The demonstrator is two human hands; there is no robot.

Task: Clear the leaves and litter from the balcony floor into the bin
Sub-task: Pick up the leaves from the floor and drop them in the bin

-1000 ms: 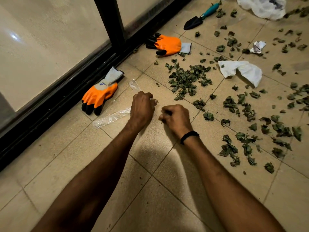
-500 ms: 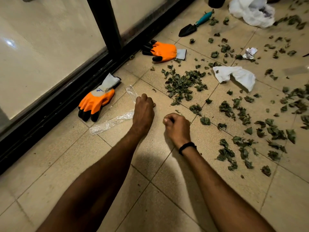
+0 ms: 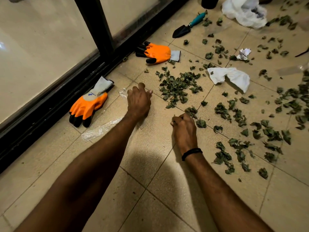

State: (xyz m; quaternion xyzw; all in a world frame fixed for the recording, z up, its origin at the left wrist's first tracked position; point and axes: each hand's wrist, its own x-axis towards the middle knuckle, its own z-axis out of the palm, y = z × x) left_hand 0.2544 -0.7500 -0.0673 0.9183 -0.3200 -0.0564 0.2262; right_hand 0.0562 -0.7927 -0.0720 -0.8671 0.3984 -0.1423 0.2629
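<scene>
Your left hand (image 3: 138,101) rests curled over the clear crinkled plastic film (image 3: 100,129) (grip on it unclear). Right hand (image 3: 184,128) fisted on dried green leaf scraps (image 3: 177,87); the rest litter the beige tiled floor (image 3: 150,164) ahead.

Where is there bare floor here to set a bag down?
Bare tiles lie nearest the camera, under both forearms, and near-left between plastic film and door track. Crowded beyond the right hand: loose leaves, leaf pile, white cloth.

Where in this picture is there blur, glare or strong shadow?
Head view: the leaves at the top right edge are motion-blurred; the glass door carries a small glare spot at far left; the forearms throw dark shadows on the floor tiles.
</scene>
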